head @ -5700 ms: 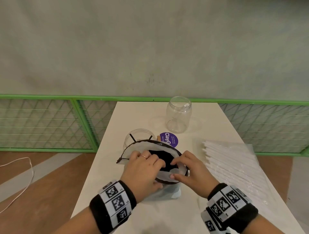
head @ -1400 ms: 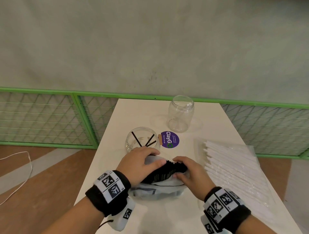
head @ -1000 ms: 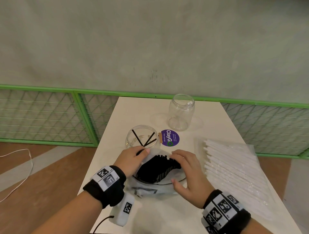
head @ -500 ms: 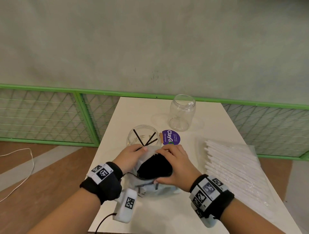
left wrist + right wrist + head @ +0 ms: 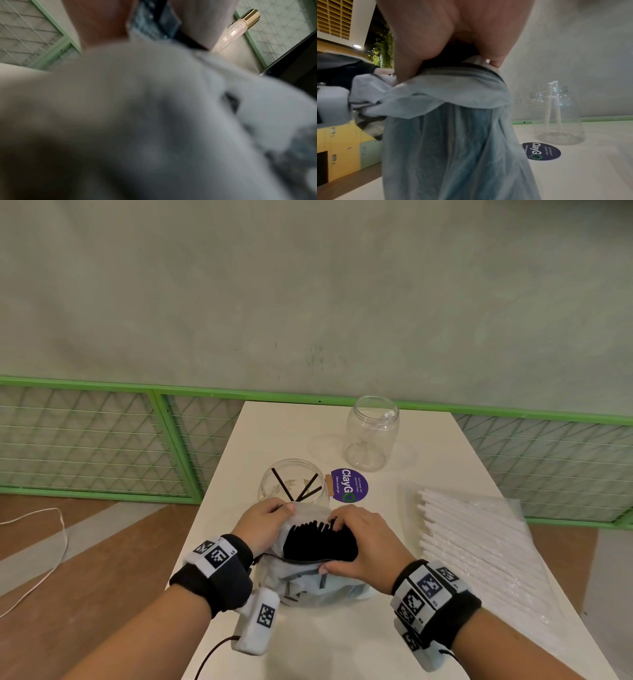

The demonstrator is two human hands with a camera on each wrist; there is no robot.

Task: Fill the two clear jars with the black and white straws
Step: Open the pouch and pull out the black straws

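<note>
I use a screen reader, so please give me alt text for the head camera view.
Both hands, left hand and right hand, hold open a plastic bag packed with black straws on a white table. Behind stand two clear jars, the near jar holding three black straws; white straws lie right.

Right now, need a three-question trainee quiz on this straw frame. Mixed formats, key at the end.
1. True or false: the far jar holds black straws.
2. How many black straws stand in the near jar? A) none B) three C) ten
3. Fill in: the right hand grips the bundle of black straws in the ____ whose rim the left hand holds.

Key: 1 false, its straws are white. 2 B. 3 plastic bag.
</note>
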